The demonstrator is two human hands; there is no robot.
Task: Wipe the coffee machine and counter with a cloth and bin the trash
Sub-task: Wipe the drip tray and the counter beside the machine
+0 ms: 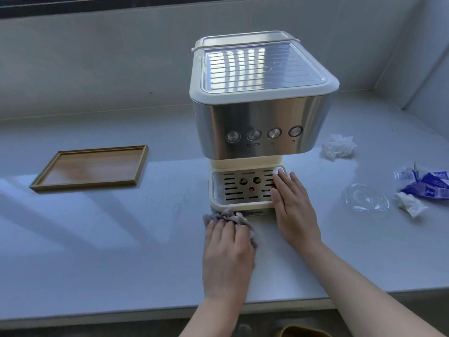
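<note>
A steel and cream coffee machine [257, 98] stands on the pale counter [121, 239]. My left hand [227, 249] presses a crumpled grey cloth [224, 217] onto the counter against the front left corner of the machine's base. My right hand [291, 203] lies flat, fingers together, on the right edge of the slotted drip tray [240, 188]. Trash lies to the right: a crumpled white tissue [339, 145], a blue and white plastic wrapper [425, 182] and a smaller white tissue wad [410, 204].
An empty wooden tray [92, 167] sits on the counter to the left. A clear glass dish [366, 198] rests right of the machine, beside the wrapper. The grey wall runs behind, with a corner at far right. The counter's front edge is near my forearms.
</note>
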